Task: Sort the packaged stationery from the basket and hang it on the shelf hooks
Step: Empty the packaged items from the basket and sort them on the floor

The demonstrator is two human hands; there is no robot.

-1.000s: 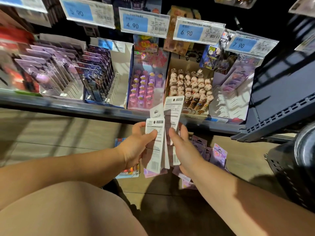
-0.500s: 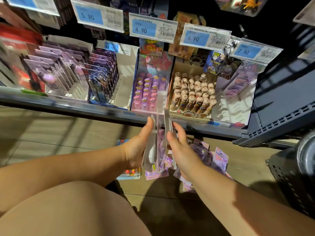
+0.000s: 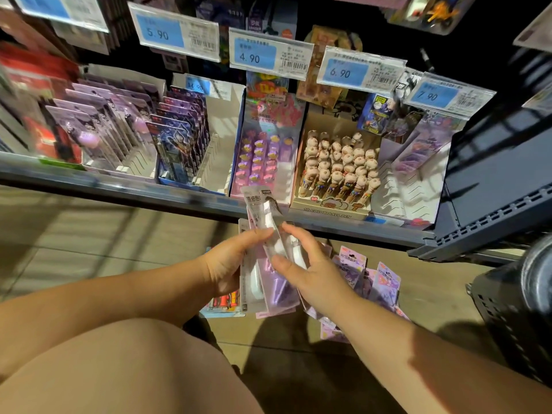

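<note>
**A:** Packs, where?

**B:** Packs [image 3: 273, 294] are mid-frame, fanned, in both hands above the floor [image 3: 89, 243]. They sit just short of the shelf lip [image 3: 119, 186].

**A:** Grip?

**B:** Left hand [image 3: 230, 267] grips the fan, thumb across the front, fingers curled behind. Right hand [image 3: 310, 273] pinches the front pack [image 3: 261, 204], thumb low and fingertips on the far edge. That pack is clear with a white item inside, and it stands nearly upright, tilted left.

**A:** Edges?

**B:** The front pack's top edge overlaps the lip in view. I can't tell if it touches. Behind the lip is the pen box [image 3: 337, 171], with card trays [image 3: 119, 135] to its left. 4 price tags overhang the trays: 5.90 [image 3: 176, 32], 4.90 [image 3: 270, 53], 6.90 [image 3: 360, 71], 7.90 [image 3: 448, 92].

**A:** Room?

**B:** Left of the left arm it's floor tile up to the lip. Under the hands are loose packs [image 3: 382, 282] on the floor, and 1 red pack [image 3: 222, 303] lies below the left hand. The basket [image 3: 516, 309] is dark and perforated, at the right edge near the right arm but apart from it. A side shelf [image 3: 493, 180] juts out above the basket. A knee [image 3: 119, 369] fills the bottom left.
</note>
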